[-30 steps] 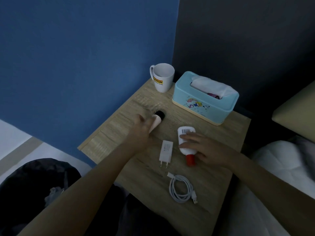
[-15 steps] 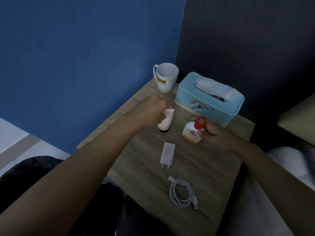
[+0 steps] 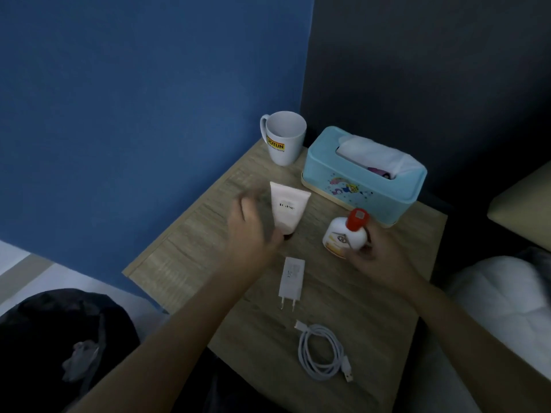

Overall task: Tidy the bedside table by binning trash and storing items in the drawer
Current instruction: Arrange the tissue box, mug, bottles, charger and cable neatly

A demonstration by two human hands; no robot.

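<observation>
A pale pink tube (image 3: 287, 207) stands upright on its dark cap on the wooden bedside table (image 3: 185, 251). My left hand (image 3: 250, 231) is just left of it, fingers spread and blurred, thumb close to the cap; whether it touches is unclear. My right hand (image 3: 378, 257) grips a white bottle with a red cap (image 3: 343, 234), held upright on the table in front of the tissue box. A white charger plug (image 3: 292, 277) lies flat between my arms. Nearer me, a coiled white cable (image 3: 322, 353) lies on the table.
A white mug (image 3: 284, 138) stands at the table's back corner beside a light blue tissue box (image 3: 357, 183). Blue and dark walls close the back. A black bag (image 3: 59, 338) sits on the floor at left; white bedding (image 3: 507, 293) lies at right.
The tube went from lying in my left hand to standing on its cap, and my fingers have spread away from it. My right hand lifted the bottle from flat to upright.
</observation>
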